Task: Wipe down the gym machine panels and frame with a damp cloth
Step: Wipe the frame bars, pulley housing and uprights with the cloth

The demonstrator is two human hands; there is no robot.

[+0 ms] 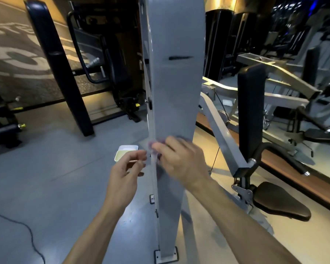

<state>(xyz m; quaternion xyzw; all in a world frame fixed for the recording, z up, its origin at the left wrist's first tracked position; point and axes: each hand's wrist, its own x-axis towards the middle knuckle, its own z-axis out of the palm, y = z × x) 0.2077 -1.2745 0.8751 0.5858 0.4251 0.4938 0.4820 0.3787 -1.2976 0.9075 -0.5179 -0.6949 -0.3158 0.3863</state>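
Note:
A tall grey machine panel (174, 96) stands upright in the middle of the view, bolted to the floor. My right hand (181, 159) presses a small purple cloth (154, 146) against the panel's left edge at about mid height; the cloth is mostly hidden under my fingers and blurred. My left hand (127, 168) hovers just left of the panel with its fingers loosely curled, touching nothing that I can see.
A small white tub (125, 154) with pale liquid sits on the grey floor beyond my left hand. A black padded seat (280, 201) and backrest (252, 115) stand to the right. A black cable (25, 231) trails across the floor at lower left. Dark machines fill the left background.

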